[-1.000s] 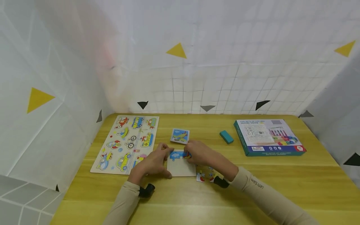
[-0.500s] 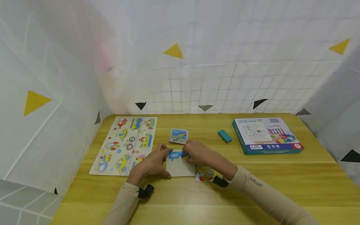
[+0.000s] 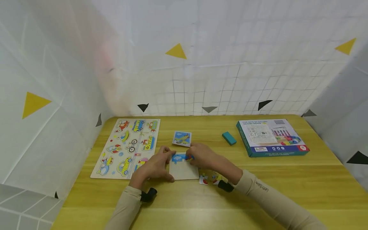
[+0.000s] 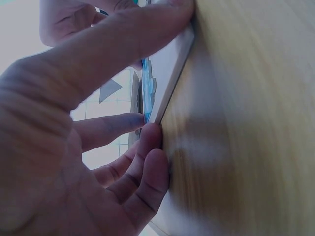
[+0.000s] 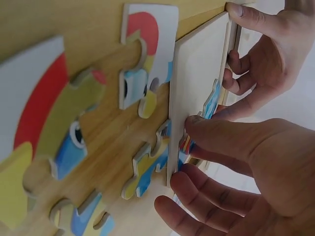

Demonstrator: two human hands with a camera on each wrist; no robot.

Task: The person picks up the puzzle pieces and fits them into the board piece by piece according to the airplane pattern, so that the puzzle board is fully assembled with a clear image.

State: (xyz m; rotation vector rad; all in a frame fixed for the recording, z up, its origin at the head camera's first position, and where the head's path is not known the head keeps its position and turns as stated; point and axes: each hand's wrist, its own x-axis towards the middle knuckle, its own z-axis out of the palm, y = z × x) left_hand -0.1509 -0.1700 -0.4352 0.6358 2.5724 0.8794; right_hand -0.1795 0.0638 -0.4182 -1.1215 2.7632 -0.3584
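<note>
Right hand (image 3: 202, 156) pinches a piece (image 5: 185, 144) on the board (image 3: 184, 172), left hand (image 3: 156, 165) spread along its edge: likely fitting, now needing alignment.

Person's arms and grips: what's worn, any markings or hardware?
Long beige sleeves, left and right, down to the wrists. Dark lettering on the right sleeve, too small to read surely; none seen on the left. Black unit at each wrist, left and right. No cables visible. Left grip and right grip: no gloves or rings visible.
</note>
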